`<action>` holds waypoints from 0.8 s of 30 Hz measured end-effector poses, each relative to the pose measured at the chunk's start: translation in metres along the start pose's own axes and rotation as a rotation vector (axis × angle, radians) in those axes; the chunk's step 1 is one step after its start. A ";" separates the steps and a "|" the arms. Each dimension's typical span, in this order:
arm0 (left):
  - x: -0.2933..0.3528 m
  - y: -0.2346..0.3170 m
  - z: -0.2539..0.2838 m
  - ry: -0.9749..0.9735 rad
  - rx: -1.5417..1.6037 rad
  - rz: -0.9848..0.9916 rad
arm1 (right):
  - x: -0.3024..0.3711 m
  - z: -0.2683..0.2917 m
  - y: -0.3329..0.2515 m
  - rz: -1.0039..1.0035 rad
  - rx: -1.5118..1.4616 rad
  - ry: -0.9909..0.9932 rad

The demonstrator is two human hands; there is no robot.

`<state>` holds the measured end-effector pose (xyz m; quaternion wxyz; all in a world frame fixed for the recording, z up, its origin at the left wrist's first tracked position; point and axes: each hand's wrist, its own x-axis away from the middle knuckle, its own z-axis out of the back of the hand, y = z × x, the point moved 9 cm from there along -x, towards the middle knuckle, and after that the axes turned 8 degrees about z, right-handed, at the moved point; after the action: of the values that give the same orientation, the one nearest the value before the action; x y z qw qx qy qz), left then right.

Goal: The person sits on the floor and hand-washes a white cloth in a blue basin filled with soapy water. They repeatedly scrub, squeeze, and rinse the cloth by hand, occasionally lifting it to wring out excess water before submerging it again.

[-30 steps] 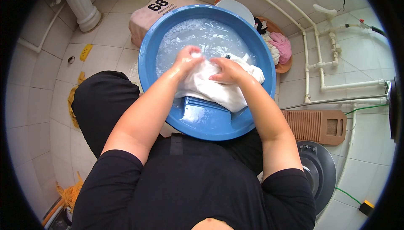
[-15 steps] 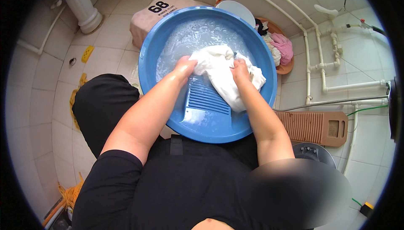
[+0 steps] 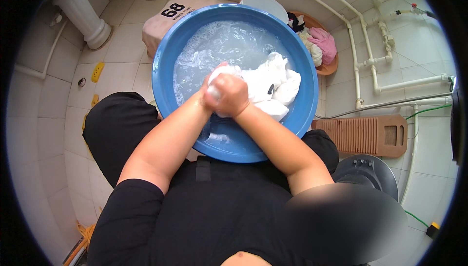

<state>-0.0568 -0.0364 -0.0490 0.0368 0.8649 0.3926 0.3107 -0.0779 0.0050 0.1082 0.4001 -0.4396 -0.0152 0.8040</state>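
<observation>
A blue basin [image 3: 162, 78] with a ridged slope at its near side holds cloudy, sudsy water [image 3: 234, 42]. In it lies a wet white garment [image 3: 265, 78] with a small dark mark, bunched toward the right wall. Over the near middle of the basin my hands are pressed together around a wad of this cloth. My right hand [image 3: 232, 94] lies across the front, fingers closed. Partly covered by it, my left hand [image 3: 209, 99] is also closed on the cloth. Both hands hide most of the ridges.
Right of the basin lies a brown washboard [image 3: 348, 135]. Behind it is an orange-brown tub [image 3: 333, 67] of clothes, beside a round white lid-like thing [image 3: 265, 5]. A pink cloth-covered object [image 3: 158, 34] stands far left. White pipes [image 3: 357, 81] line the right wall.
My hands, apart on the spread garment before, have come together at the left with cloth bunched between them. The rest of the garment has gathered at the right. The view has shifted slightly.
</observation>
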 end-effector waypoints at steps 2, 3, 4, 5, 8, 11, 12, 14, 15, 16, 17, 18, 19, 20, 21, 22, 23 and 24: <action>-0.001 -0.008 -0.016 0.079 -0.033 0.131 | 0.018 -0.001 0.068 -0.437 0.153 0.060; -0.004 -0.011 -0.022 0.003 -0.018 0.129 | 0.017 0.002 0.088 -0.531 0.175 0.007; -0.005 -0.014 -0.028 -0.073 -0.004 0.127 | 0.019 0.006 0.103 -0.626 0.197 -0.045; -0.005 -0.022 -0.028 -0.063 0.041 0.226 | 0.017 0.002 0.097 -0.507 0.214 -0.029; -0.030 -0.011 -0.010 -0.683 0.234 0.219 | 0.004 -0.021 0.034 -0.242 -0.048 -0.103; -0.031 -0.009 -0.001 -0.235 0.123 0.157 | 0.021 -0.027 0.063 -0.312 -0.036 -0.119; -0.018 -0.005 0.004 0.065 0.047 0.120 | 0.025 -0.027 0.087 -0.370 -0.022 -0.070; -0.004 0.002 -0.015 0.052 0.112 0.056 | 0.028 -0.024 0.136 -0.743 0.124 -0.307; 0.002 0.007 -0.018 0.099 0.067 -0.015 | 0.036 -0.021 0.153 -0.833 0.172 -0.364; 0.005 0.013 -0.019 0.146 0.023 -0.085 | 0.040 -0.018 0.170 -0.831 0.220 -0.329; 0.004 0.016 -0.014 0.181 0.048 -0.097 | 0.044 -0.017 0.181 -0.771 0.270 -0.333; 0.002 0.023 -0.004 0.218 0.083 -0.115 | 0.042 -0.014 0.183 -0.703 0.320 -0.347; -0.001 0.031 0.005 0.255 0.118 -0.132 | 0.050 -0.020 0.185 -0.690 0.274 -0.481; -0.003 0.036 0.016 0.303 0.123 -0.113 | 0.054 -0.025 0.178 -0.672 0.223 -0.616; -0.005 0.043 0.023 0.330 0.115 -0.160 | 0.057 -0.029 0.173 -0.649 0.174 -0.746; -0.007 0.048 0.030 0.356 0.107 -0.207 | 0.063 -0.023 0.180 -0.694 0.190 -0.810; -0.011 0.050 0.035 0.380 0.082 -0.224 | 0.067 -0.016 0.188 -0.738 0.208 -0.869; -0.013 0.052 0.040 0.403 0.057 -0.241 | 0.069 -0.012 0.195 -0.782 0.226 -0.928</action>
<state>-0.0063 -0.0746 -0.0720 -0.0298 0.7330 0.5008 0.4594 -0.2121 -0.0859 -0.0208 0.6609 0.0393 -0.2624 0.7020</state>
